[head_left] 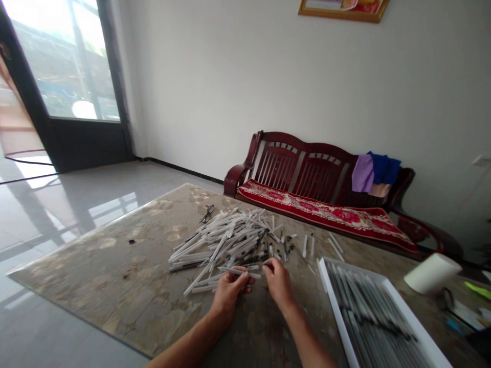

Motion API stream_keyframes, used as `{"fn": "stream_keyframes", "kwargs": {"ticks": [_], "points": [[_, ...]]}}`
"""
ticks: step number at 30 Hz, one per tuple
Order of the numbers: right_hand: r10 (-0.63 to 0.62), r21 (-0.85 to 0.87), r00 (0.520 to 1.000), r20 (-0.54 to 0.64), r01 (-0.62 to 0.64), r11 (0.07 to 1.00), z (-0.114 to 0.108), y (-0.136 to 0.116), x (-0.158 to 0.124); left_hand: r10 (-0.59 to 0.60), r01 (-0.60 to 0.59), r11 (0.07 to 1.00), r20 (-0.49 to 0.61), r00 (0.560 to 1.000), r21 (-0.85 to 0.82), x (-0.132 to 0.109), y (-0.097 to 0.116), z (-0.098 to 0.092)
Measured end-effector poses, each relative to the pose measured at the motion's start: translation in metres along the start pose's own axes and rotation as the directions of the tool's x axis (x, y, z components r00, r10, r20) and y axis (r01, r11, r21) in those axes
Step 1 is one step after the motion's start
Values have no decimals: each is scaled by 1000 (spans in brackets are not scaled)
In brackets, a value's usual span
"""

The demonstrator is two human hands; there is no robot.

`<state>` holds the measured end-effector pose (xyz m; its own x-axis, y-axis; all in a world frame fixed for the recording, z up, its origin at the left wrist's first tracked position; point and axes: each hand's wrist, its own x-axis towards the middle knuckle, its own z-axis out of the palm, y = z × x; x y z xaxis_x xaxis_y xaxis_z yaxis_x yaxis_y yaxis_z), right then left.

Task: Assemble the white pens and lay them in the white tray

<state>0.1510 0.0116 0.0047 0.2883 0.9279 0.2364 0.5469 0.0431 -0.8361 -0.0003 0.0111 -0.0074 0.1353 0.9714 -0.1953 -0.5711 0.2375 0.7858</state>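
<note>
My left hand (231,293) is closed around a slim whitish pen barrel (230,270), thumb on top, the barrel lying roughly sideways across the fingers. Just to its right, my right hand (276,280) is pinched near the barrel's right end. Whatever sits between those fingertips is too small to make out. Behind both hands spreads a loose pile of pale pen barrels (226,232), with dark pieces mixed in along its right side. A few single barrels (305,246) lie apart, right of the pile.
On the right, a white box (337,322) holds rows of greyish pens. Beyond it a white roll (431,273) lies on its side. Black glasses (207,213) rest behind the pile on the patterned table (153,296). A dark wooden bench (303,168) stands behind the table.
</note>
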Motion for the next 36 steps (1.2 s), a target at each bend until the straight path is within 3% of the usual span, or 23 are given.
{"fn": "stream_keyframes", "kwargs": {"ticks": [4,8,17,21,26,31,36], "points": [[221,495,975,15,-199,846,-6,-6,-23,37,-37,999,6,999,5,0,-1,2],[341,628,940,24,-279,727,-3,-12,-40,58,-59,998,28,998,38,1,-3,2],[352,667,936,16,-272,694,1,-9,-47,43,-44,998,12,999,50,1,-2,3],[318,600,948,-31,-237,764,-2,-1,-45,26,-26,999,4,1000,39,0,0,4],[164,443,981,-100,-103,891,-2,2,-45,22,-22,1000,14,1000,10,0,0,4],[155,454,975,-161,-66,888,4,2,-47,17,-17,1000,11,1000,12,1,0,3],[179,470,973,-142,-93,878,6,3,-46,11,-12,1000,22,1000,16,0,1,4]]}}
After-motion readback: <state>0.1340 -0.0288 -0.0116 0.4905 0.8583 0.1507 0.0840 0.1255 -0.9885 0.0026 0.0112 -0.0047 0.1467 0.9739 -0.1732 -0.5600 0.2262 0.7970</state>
